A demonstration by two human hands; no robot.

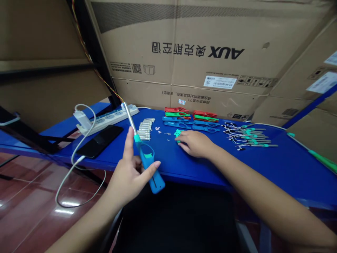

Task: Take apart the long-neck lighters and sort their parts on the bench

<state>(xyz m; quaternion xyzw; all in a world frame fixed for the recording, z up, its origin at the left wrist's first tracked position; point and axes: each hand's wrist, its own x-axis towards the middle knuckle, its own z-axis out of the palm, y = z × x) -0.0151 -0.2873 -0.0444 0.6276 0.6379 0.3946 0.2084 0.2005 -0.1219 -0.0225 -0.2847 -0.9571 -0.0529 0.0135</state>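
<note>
My left hand [129, 172] holds a blue lighter [150, 168] with a teal collar and a silver metal tube that points up and away. The thumb presses on its body and the index finger lies along the tube. On the blue table, my right hand [196, 143] has its fingertips at a small pile of green pieces [178, 133], partly hidden by the fingers. Beside the pile are tiny pins and small pale parts [158, 130]. Further left lies a row of whitish cylinders [145, 129].
Red, green and blue casings [176, 114] lie in stacks at the back. Wired metal tubes with teal collars [252, 137] are to the right. A power strip [107, 119], a black phone [101, 141] and a white cable occupy the left. A cardboard wall [184, 35] stands behind.
</note>
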